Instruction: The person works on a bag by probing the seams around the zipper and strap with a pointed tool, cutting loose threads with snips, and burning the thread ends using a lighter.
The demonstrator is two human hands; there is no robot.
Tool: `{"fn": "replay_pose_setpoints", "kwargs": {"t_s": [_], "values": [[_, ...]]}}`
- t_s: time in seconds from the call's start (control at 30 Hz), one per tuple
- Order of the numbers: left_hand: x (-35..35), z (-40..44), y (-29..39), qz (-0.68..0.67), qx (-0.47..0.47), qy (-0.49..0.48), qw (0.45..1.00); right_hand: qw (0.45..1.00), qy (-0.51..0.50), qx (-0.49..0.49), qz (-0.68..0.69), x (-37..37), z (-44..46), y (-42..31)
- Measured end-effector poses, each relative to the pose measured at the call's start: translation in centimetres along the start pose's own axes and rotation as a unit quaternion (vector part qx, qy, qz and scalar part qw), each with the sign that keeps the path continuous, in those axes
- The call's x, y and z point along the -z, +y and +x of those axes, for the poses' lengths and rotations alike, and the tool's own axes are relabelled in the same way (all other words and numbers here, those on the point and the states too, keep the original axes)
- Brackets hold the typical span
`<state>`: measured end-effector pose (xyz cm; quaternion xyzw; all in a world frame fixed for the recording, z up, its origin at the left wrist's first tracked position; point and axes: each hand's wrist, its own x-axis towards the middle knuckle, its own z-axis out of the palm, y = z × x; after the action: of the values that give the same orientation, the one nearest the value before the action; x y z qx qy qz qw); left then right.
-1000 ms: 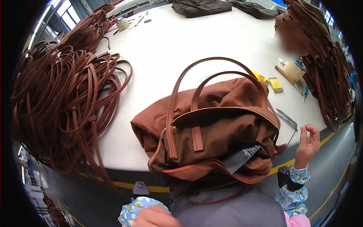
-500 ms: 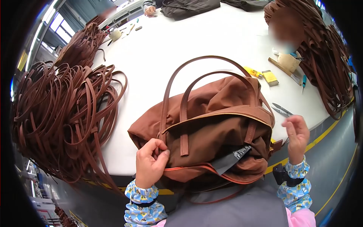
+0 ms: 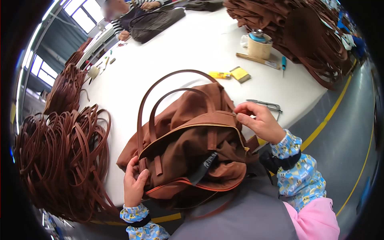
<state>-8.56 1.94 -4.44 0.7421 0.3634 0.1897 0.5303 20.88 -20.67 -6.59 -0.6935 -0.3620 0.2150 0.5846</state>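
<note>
A brown fabric handbag (image 3: 180, 108) with two long strap handles (image 3: 176, 73) lies in front of me, its zipped mouth gaping toward me. A brown lining and a dark label (image 3: 204, 170) with white print show inside. My left hand (image 3: 135, 182) is closed on the bag's left edge, near the zipper's end. At the upper right edge of the bag, my right hand (image 3: 258, 120) has thumb and index finger drawn together on the rim. Metal thread snips (image 3: 266, 105) rest on the table just beyond the right hand.
Bundles of brown straps (image 3: 64, 160) hang at the left table edge. Brown pieces (image 3: 276, 28) are heaped at the far right, near a glue pot (image 3: 259, 45), a brush (image 3: 256, 60), a blue-handled awl (image 3: 283, 66) and a yellow block (image 3: 240, 74). A co-worker (image 3: 122, 16) handles a dark bag (image 3: 158, 25) opposite.
My right hand has moved left from beside the snips to the bag's upper right edge. The left hand keeps its hold. My view has turned, bringing the co-worker further into sight.
</note>
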Motion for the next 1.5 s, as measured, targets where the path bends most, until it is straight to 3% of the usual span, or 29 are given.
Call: {"fn": "replay_pose_setpoints", "kwargs": {"t_s": [0.07,0.1,0.17,0.3,0.37,0.43,0.5,0.57,0.63,0.7,0.77,0.83,0.9,0.97,1.03,1.07,1.13,1.2,1.27,1.3,1.33,1.37,1.4,1.43,1.47,1.5], "values": [[1.1,0.2,0.0,-0.077,0.047,-0.028,0.996,1.0,-0.012,-0.007,0.0,0.3,-0.2,-0.1],[0.9,0.1,0.0,-0.218,0.064,-0.019,0.974,0.999,-0.035,-0.011,-0.001,0.4,-0.2,-0.2],[1.4,0.1,1.1,-0.274,0.104,-0.063,0.954,1.0,-0.02,0.007,0.01,0.3,-0.4,-0.3],[1.8,0.2,0.6,-0.263,0.088,-0.104,0.955,0.997,-0.069,-0.015,-0.031,1.0,-0.1,-1.9],[2.2,-0.3,1.3,-0.16,0.003,-0.056,0.986,0.988,-0.103,-0.006,-0.117,1.1,0.3,-2.4],[2.5,-0.9,2.8,-0.131,-0.024,-0.028,0.991,0.982,-0.116,0.018,-0.151,1.0,1.0,-2.1],[2.8,-1.3,3.8,0.008,-0.099,0.016,0.995,0.973,-0.131,0.043,-0.186,1.1,1.7,-2.4],[2.7,-1.3,4.3,0.011,-0.123,0.033,0.992,0.953,-0.199,-0.024,-0.226,1.4,2.3,-3.7],[2.5,-1.4,4.8,0.025,-0.174,0.113,0.978,0.95,-0.185,-0.015,-0.252,1.2,2.5,-4.1],[2.5,-1.4,5.3,0.012,-0.189,0.142,0.972,0.937,-0.121,0.165,-0.282,0.7,2.7,-4.2],[2.5,-1.3,6.4,0.048,-0.246,0.205,0.946,0.935,-0.124,0.133,-0.303,0.7,3.0,-5.8],[3.8,-0.7,7.3,0.073,-0.255,0.194,0.945,0.927,-0.105,0.104,-0.346,0.6,3.2,-8.9],[5.0,-0.1,9.0,0.121,-0.261,0.204,0.936,0.916,-0.044,0.184,-0.354,0.7,4.4,-10.6],[6.6,0.4,11.9,0.259,-0.318,0.247,0.878,0.89,0.016,0.242,-0.385,1.2,5.7,-13.4],[8.9,1.3,14.2,0.318,-0.331,0.262,0.849,0.833,0.062,0.296,-0.464,1.5,6.8,-17.1],[9.8,1.5,15.6,0.297,-0.292,0.236,0.878,0.833,0.058,0.301,-0.46,1.0,7.3,-19.6],[11.8,2.4,17.1,0.276,-0.25,0.213,0.903,0.756,-0.006,0.14,-0.639,-0.4,8.0,-23.6],[13.5,3.7,16.8,0.362,-0.232,0.117,0.895,0.761,-0.028,0.143,-0.633,-0.7,8.8,-22.3],[12.9,4.6,15.8,0.342,-0.176,0.094,0.918,0.77,-0.069,0.134,-0.62,-1.9,9.3,-19.7],[12.0,6.3,12.3,0.288,-0.131,0.059,0.947,0.773,-0.09,0.129,-0.614,-2.4,9.8,-17.8],[14.0,8.4,7.7,0.357,-0.132,0.085,0.921,0.777,-0.113,0.123,-0.608,-3.2,10.1,-15.9],[10.9,7.9,8.3,0.318,-0.076,-0.017,0.945,0.779,-0.137,0.116,-0.601,-4.1,10.2,-14.4],[9.8,8.1,6.1,0.361,-0.052,0.003,0.931,0.78,-0.161,0.111,-0.595,-4.7,10.7,-12.1],[9.9,9.3,2.9,0.29,-0.012,-0.069,0.955,0.78,-0.186,0.107,-0.588,-5.3,11.0,-10.6],[9.3,9.7,0.0,0.334,-0.005,-0.035,0.942,0.779,-0.21,0.103,-0.582,-5.9,11.3,-9.1],[8.4,9.7,-1.9,0.246,-0.008,-0.028,0.969,0.777,-0.234,0.099,-0.575,-6.3,11.3,-8.4]]}}
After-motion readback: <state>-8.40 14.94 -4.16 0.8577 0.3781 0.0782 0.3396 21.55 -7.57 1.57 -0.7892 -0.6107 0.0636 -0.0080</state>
